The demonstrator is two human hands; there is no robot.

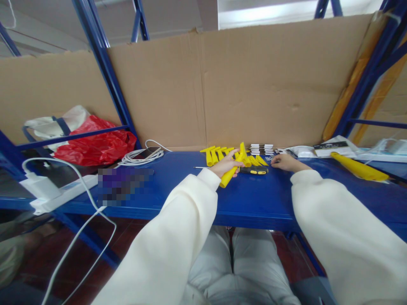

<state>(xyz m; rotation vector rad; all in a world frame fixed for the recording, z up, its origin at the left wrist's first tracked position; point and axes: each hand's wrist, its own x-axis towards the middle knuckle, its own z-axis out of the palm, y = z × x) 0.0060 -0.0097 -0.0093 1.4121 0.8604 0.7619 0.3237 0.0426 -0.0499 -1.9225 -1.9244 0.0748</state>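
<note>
My left hand [224,164] is closed round a yellow T-shaped plastic handle [227,178], its tube end pointing toward me. Beneath that hand lies a screwdriver [254,170] with a black and yellow grip; its thin shaft shows to the left. My right hand [282,162] rests low over the table to the right, fingertips pinched together beside some small parts [271,158]. What those fingers hold, if anything, is too small to make out. Behind the left hand stand several more yellow T-shaped handles [209,157] in a row, with flat yellow pieces [261,160] to their right.
Small white boxes [261,149] are stacked against the cardboard wall [254,84]. On the blue table [184,186], a coiled white cable [140,157], a power strip [66,195] and a red bag [95,142] lie left. A yellow tapered object [359,167] lies right.
</note>
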